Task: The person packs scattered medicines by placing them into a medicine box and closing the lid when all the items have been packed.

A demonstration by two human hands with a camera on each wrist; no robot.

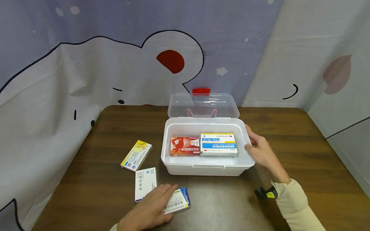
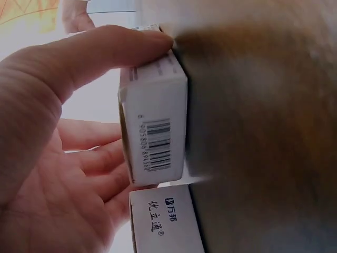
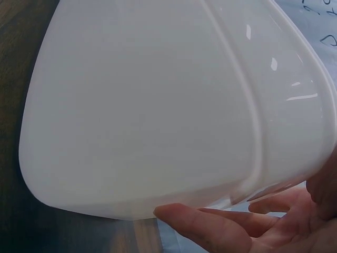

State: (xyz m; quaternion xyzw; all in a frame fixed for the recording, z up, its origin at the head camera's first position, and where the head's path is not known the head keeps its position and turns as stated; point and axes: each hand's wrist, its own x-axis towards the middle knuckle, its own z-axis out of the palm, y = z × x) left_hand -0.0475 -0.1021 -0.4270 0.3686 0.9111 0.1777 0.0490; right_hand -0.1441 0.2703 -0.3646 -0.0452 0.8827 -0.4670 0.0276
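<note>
My left hand (image 1: 153, 205) pinches a white and blue medicine box (image 1: 177, 201) near the front of the table. In the left wrist view the thumb lies on one side of this box (image 2: 152, 132) with the fingers on the other, and a barcode end shows. Close by is a white medicine box (image 1: 145, 183), partly behind that hand. At the right side of a white plastic storage box (image 1: 208, 171), my right hand (image 1: 261, 150) grips the rim. A red medicine box (image 1: 185, 146) and a white, blue and yellow one (image 1: 218, 145) lie inside it.
The storage box's clear lid (image 1: 176, 106), with a red latch (image 1: 201, 91), stands open at the back. On the left of the wooden table (image 1: 101, 179) lies a yellow and white medicine box (image 1: 136, 155). A printed curtain (image 1: 95, 70) hangs behind the table.
</note>
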